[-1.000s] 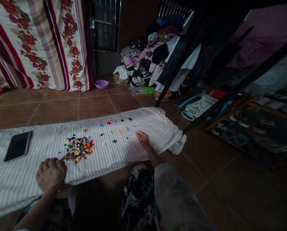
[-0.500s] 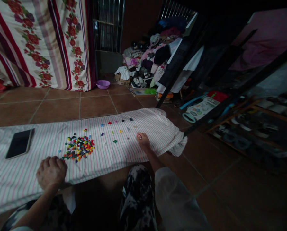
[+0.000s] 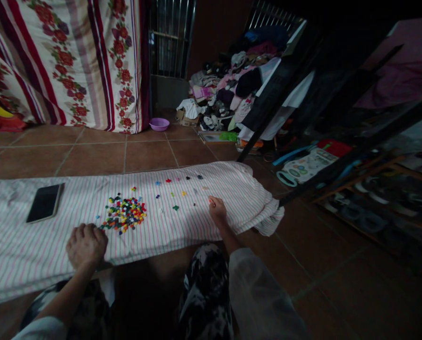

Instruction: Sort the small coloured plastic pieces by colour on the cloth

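My right hand (image 3: 218, 210) is raised a little over the right part of a striped cloth (image 3: 232, 184), its thumb and fingers pinched on a small orange piece (image 3: 210, 201). My left hand (image 3: 86, 244) rests palm down on the near edge of the cloth, its fingers slightly bent and nothing seen in them. Just beyond it lies a heap of small colourful pieces (image 3: 125, 215). Between the heap and my right hand, little single-colour groups are spread out, among them a green cluster (image 3: 176, 208), a yellow one (image 3: 184, 193) and a red one (image 3: 168, 180).
A dark-screened phone (image 3: 45, 203) lies on the cloth at the left. Past the cloth, a purple basin (image 3: 159, 124) stands on the tiled floor near a pile of clothes (image 3: 228, 89). A slanting dark pole (image 3: 258, 127) and a shoe rack (image 3: 377, 184) are at the right.
The whole view has shifted, so everything appears slightly further right. My right hand keeps its pinch on the orange piece near the same spot, and my left hand still rests on the cloth.
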A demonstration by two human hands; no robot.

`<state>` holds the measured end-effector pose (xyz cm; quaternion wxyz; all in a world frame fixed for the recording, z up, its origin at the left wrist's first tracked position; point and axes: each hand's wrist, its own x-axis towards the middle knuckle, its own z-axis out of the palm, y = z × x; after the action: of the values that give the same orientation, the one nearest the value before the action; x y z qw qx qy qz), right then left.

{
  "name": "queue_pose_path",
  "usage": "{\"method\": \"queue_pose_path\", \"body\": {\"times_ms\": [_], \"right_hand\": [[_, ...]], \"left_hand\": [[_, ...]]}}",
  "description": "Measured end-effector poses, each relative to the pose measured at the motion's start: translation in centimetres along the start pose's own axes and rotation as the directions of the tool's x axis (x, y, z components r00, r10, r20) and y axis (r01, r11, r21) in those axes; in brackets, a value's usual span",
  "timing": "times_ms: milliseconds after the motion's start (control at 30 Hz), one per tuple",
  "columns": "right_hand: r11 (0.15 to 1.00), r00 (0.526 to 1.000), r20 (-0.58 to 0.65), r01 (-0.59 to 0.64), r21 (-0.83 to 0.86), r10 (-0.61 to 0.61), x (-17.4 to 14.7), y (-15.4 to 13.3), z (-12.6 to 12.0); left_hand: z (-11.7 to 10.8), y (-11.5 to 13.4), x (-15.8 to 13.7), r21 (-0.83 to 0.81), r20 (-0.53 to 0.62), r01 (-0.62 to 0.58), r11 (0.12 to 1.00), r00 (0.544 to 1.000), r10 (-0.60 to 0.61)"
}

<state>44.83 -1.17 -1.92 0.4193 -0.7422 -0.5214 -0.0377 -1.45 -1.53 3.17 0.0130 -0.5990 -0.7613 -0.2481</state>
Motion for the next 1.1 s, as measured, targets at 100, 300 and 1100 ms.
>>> {"method": "queue_pose_path", "body": {"times_ms": [100,300,1100], "right_hand": [[1.000,0.999,-0.025,-0.022,0.009,0.022,0.0,-0.1,-0.3],[0.997,0.988,-0.136,-0.061,0.054,0.068,0.1,-3.2,-0.8],[0.960,0.745,0.613,0.268,0.084,-0.262,-9.6,-23.8,6.6]], "left_hand": [[0.2,-0.1,0.1,0.072,-0.042,-0.042,0.997,0.998,0.045],[0.6,-0.1,0.2,0.064,-0.061,0.008,0.998,0.998,-0.004],[1.4,-0.6,0.1,0.035,-0.122,0.003,0.999,0.992,0.001]]}}
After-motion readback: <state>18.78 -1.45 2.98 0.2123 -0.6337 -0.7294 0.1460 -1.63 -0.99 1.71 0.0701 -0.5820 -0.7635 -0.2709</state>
